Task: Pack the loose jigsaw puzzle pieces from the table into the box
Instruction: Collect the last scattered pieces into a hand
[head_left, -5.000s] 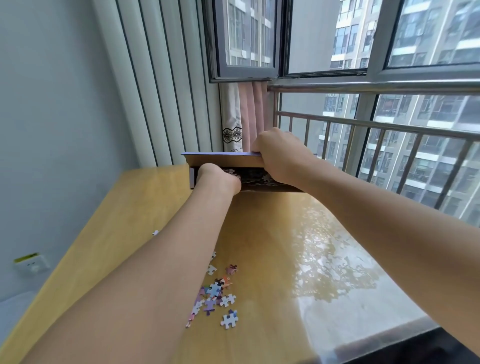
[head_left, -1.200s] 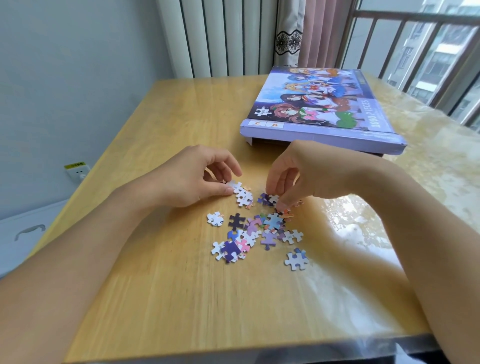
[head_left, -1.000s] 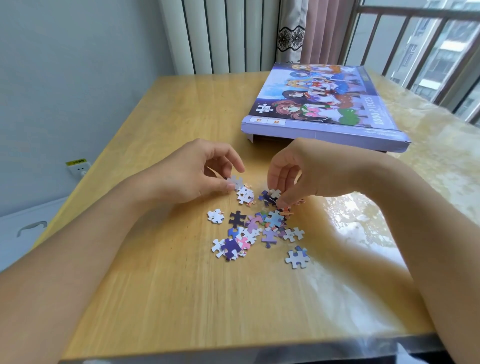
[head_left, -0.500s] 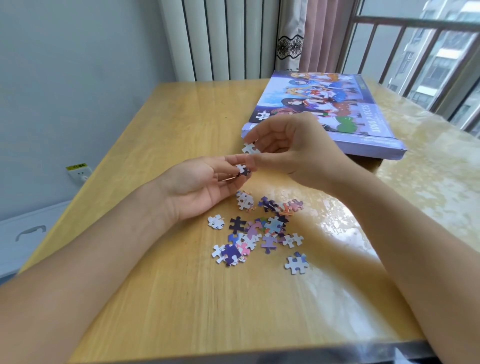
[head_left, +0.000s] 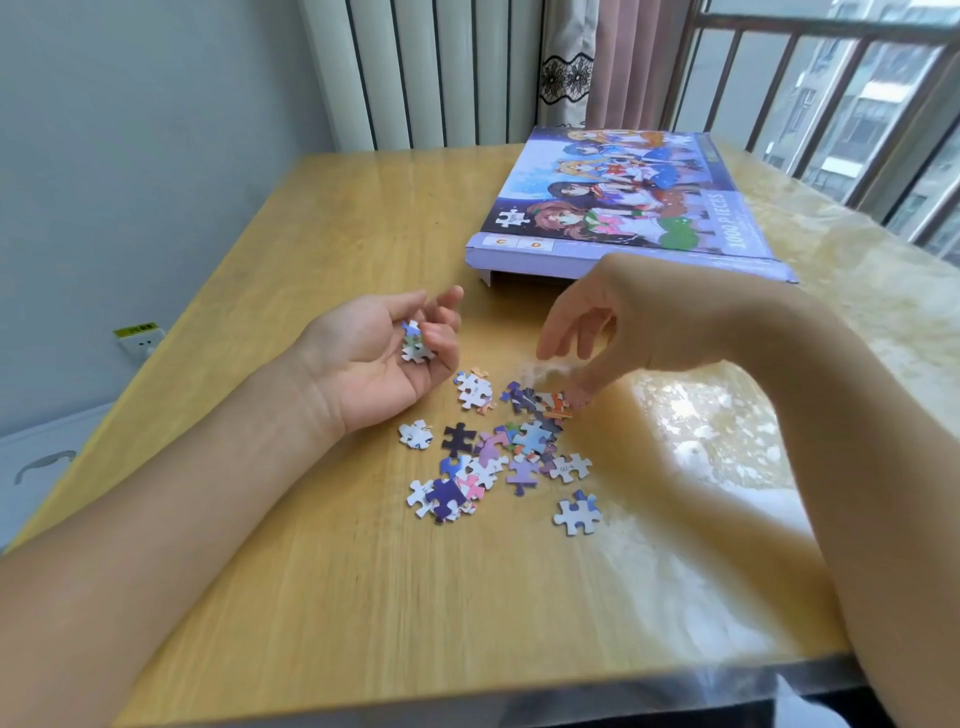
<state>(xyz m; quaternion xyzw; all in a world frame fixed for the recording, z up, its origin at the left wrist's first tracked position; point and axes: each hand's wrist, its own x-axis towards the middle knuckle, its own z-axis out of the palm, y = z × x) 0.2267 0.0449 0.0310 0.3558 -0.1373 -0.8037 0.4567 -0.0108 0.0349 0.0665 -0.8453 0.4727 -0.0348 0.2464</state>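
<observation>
My left hand (head_left: 384, 358) lies palm-up, cradling a few pieces (head_left: 415, 343); my right hand (head_left: 613, 327) reaches, fingers curled, into the loose pile (head_left: 498, 447) near the box (head_left: 623, 202), its grip blurred. Pieces look light, thin, stiff: I'd pinch their edges.

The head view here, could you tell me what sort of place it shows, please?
Probably a flat's enclosed balcony or window corner, high up: a wooden table stands by a railing facing apartment blocks, with a curtain in the corner.
</observation>
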